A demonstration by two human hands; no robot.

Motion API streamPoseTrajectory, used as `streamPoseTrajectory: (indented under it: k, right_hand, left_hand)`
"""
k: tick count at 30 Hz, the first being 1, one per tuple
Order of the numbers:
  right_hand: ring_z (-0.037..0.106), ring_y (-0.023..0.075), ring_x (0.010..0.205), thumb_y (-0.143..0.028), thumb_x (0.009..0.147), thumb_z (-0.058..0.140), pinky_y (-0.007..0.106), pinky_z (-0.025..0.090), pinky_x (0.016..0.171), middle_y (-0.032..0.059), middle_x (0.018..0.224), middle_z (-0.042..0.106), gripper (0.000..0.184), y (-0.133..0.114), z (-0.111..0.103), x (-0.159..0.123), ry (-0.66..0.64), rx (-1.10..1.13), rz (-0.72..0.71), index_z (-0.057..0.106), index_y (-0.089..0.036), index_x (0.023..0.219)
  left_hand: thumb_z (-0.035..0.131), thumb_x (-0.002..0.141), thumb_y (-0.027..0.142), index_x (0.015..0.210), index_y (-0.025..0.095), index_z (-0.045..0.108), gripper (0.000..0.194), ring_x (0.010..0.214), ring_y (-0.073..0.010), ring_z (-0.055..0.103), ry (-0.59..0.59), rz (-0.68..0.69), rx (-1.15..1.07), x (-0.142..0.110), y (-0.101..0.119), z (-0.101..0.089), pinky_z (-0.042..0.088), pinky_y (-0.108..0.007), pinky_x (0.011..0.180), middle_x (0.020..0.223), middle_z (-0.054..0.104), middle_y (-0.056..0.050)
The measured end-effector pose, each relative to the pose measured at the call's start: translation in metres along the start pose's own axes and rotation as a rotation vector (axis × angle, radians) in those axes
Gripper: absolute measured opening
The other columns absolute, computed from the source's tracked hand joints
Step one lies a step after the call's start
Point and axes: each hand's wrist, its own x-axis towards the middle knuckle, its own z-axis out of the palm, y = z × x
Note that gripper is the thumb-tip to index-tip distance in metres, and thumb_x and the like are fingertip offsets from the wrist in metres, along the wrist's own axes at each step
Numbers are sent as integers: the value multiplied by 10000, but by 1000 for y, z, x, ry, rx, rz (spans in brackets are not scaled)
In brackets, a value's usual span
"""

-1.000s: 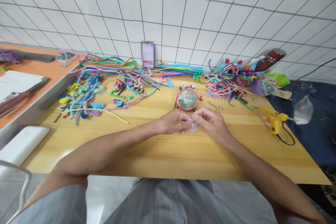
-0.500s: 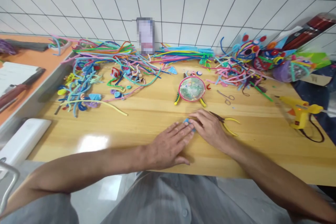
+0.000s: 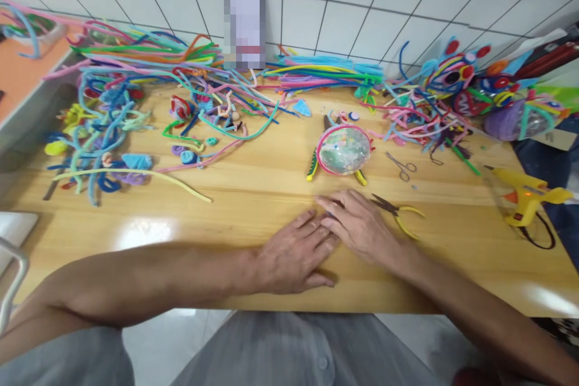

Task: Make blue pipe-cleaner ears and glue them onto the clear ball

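My left hand (image 3: 298, 253) lies flat on the wooden table, its fingers stretched forward and the thumb held apart. Over its fingertips rests my right hand (image 3: 357, 223), with the fingers loosely bent and reaching leftward. Whatever lies under the overlapping fingers is mostly covered; only a small dark bluish bit shows there. Just right of my right hand are yellow-handled pliers (image 3: 398, 212) with open jaws. Beyond both hands sits a round, clear domed piece with a pink rim (image 3: 344, 151), propped on green-and-yellow-handled pliers (image 3: 312, 166).
Small scissors (image 3: 401, 166) lie behind the pliers. A yellow glue gun (image 3: 525, 193) with a black cord stands at the right. Pipe cleaners (image 3: 113, 114) are heaped at the left and along the wall. A phone (image 3: 245, 21) leans on the tiles; decorated figures (image 3: 452, 72) stand far right.
The view has shifted closer and lower. The blue piece seen between my fingers before is now almost wholly covered, as my right fingers have slid further over my left fingertips.
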Motion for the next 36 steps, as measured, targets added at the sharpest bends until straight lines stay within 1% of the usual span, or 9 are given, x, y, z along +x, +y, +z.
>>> streamPoseTrajectory:
  k: [4, 8, 11, 16, 19, 23, 28, 33, 36]
  right_hand:
    - [660, 267, 914, -256, 1042, 619, 405, 560, 809, 120, 1001, 741, 291, -3, 0, 15, -88, -109, -37, 735, -192, 1300]
    - [655, 267, 934, -269, 1044, 619, 415, 544, 843, 121, 1015, 744, 283, -3, -4, 22, -126, -150, -49, 756, -217, 1286]
    - [665, 264, 922, -224, 1061, 558, 425, 559, 837, 114, 1020, 752, 298, -1, -3, 21, -78, -118, -45, 753, -212, 1285]
    - [719, 254, 998, -167, 1058, 530, 426, 603, 890, 105, 1083, 770, 301, 2, 2, 14, 31, 7, 23, 742, -234, 1260]
    - [734, 257, 1054, -184, 1045, 576, 430, 614, 936, 102, 1112, 770, 243, 4, -1, 13, 78, 66, 81, 730, -248, 1222]
    - [742, 243, 1020, -187, 1038, 605, 395, 609, 918, 85, 1044, 771, 147, 3, -7, 15, 123, 82, 104, 718, -249, 1107]
    - [726, 233, 939, -164, 1046, 573, 375, 557, 874, 71, 962, 782, 152, -3, 0, 27, 36, -22, 83, 704, -232, 1011]
    - [685, 226, 804, -165, 1046, 530, 352, 470, 737, 78, 843, 745, 210, -6, 15, 43, -66, -221, 129, 662, -208, 889]
    - [677, 217, 766, -165, 1018, 538, 334, 453, 692, 68, 825, 736, 161, -3, 14, 40, -74, -198, 170, 632, -212, 896]
  left_hand:
    - [552, 1053, 564, 1389, 73, 639, 601, 1313, -352, 693, 63, 9, 12, -1, -2, 0, 452, -519, 1220, 1335, 759, -190]
    - [630, 1013, 566, 1393, 50, 639, 641, 1328, -367, 675, 79, 13, 35, -1, 0, -4, 449, -522, 1218, 1347, 750, -206]
    - [666, 985, 588, 1384, 36, 647, 681, 1347, -382, 657, 77, 12, 52, 0, 1, -6, 454, -531, 1208, 1351, 746, -217]
    - [639, 1010, 569, 1395, 70, 655, 630, 1402, -366, 618, 46, 3, 30, 0, 0, -3, 454, -524, 1203, 1390, 731, -208]
    - [620, 1026, 551, 1407, 79, 651, 607, 1434, -360, 595, 64, 16, 14, -1, -2, 0, 433, -521, 1223, 1411, 717, -217]
    - [591, 1048, 521, 1402, 82, 657, 568, 1429, -357, 601, 103, 27, 31, -1, -3, 0, 449, -502, 1211, 1452, 693, -215]
    - [664, 1010, 511, 1404, 77, 658, 586, 1400, -369, 616, 87, 37, 11, 0, -5, 0, 457, -526, 1198, 1374, 728, -223]
    - [659, 1011, 515, 1354, 82, 680, 552, 1276, -354, 693, 102, 34, 2, -1, -5, 2, 515, -505, 1136, 1311, 759, -200]
    - [697, 988, 509, 1330, 97, 685, 536, 1307, -361, 680, 117, 24, 7, -1, -5, 2, 534, -483, 1111, 1343, 751, -189]
